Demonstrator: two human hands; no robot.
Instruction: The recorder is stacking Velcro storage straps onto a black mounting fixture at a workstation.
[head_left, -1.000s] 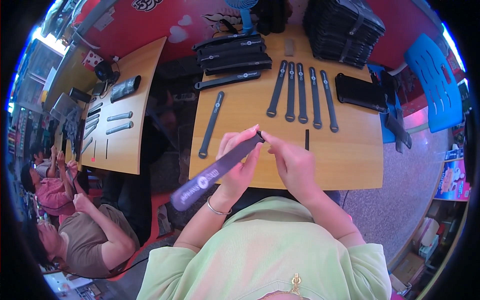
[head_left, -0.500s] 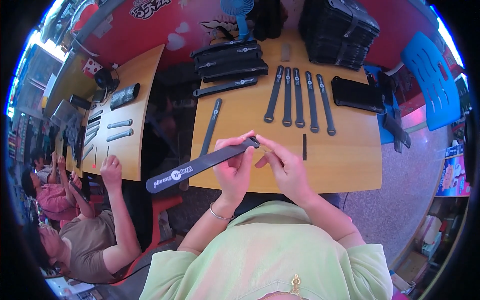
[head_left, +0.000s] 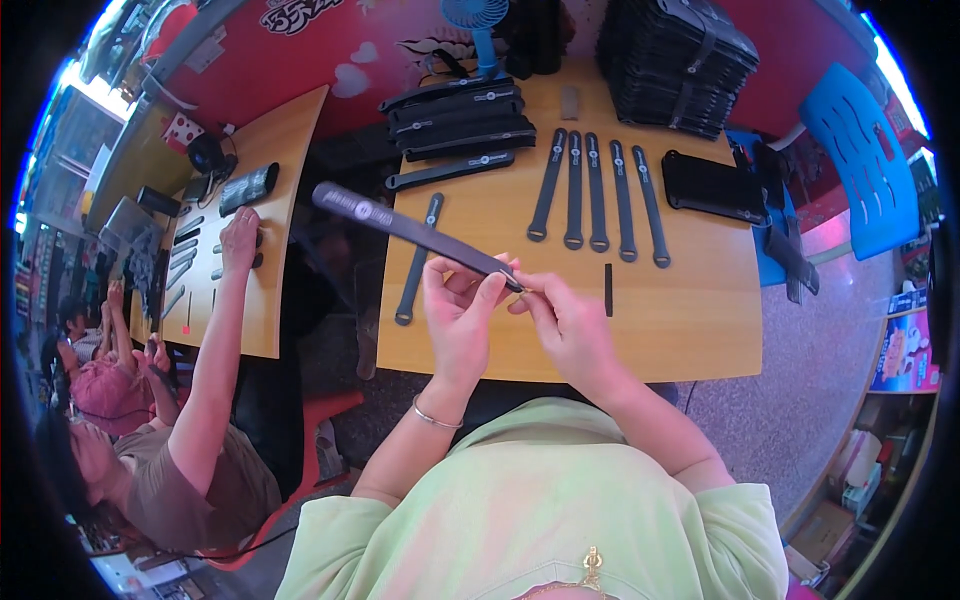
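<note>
A dark storage strap [head_left: 425,236] with pale lettering is pinched near its loop end in my left hand [head_left: 458,325]. Its free end points up and to the left over the table. My right hand [head_left: 572,325] closes its fingertips on the loop end, where something small and gold-coloured shows, too small to name. On the table left of my hands lies another strap [head_left: 417,265]. Several straps lie side by side farther off, among them a middle strap [head_left: 597,195]. A short black strip [head_left: 608,290] rests just beyond my right hand.
Bundled straps [head_left: 460,120] lie stacked at the back left, near a blue fan [head_left: 475,25]. At the back right stand a tall stack of black packs [head_left: 680,65] and a black pouch [head_left: 715,188]. A blue chair [head_left: 860,165] is at right. To the left, a co-worker's arm [head_left: 215,350] reaches over another table.
The strap's free end has swung upward, from lower left to upper left, while both my hands stay on its loop end. The co-worker's hand has moved farther forward over the other table.
</note>
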